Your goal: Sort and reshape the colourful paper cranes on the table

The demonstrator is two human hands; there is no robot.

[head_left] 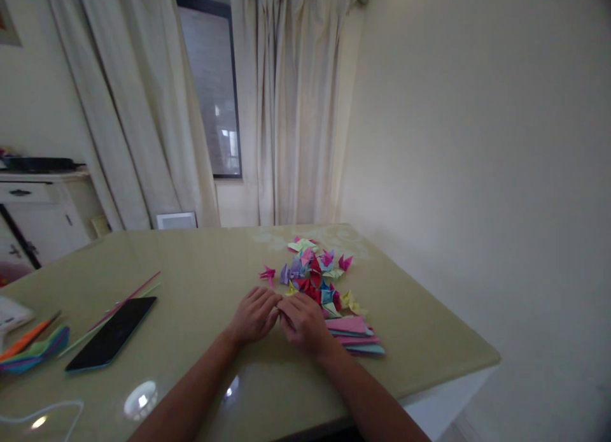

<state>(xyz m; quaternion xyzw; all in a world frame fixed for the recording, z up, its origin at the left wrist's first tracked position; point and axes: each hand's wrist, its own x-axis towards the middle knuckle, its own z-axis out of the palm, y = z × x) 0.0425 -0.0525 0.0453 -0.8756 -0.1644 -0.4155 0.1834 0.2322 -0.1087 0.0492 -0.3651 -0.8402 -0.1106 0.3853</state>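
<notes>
- Left hand [252, 314] and right hand [303, 321] rest on the bench [200, 263], fingertips meeting; whether either grip holds paper, I cannot tell.
- Done: pile of folded papers [315, 273] just beyond the hands.
- Left: flat sheets [356, 337] stacked beside the right hand.

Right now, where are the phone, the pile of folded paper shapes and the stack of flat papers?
phone [112, 335]: head view, middle of its dark screen.
pile of folded paper shapes [315, 273]: head view, middle of the heap.
stack of flat papers [353, 326]: head view, pink top sheet.
</notes>
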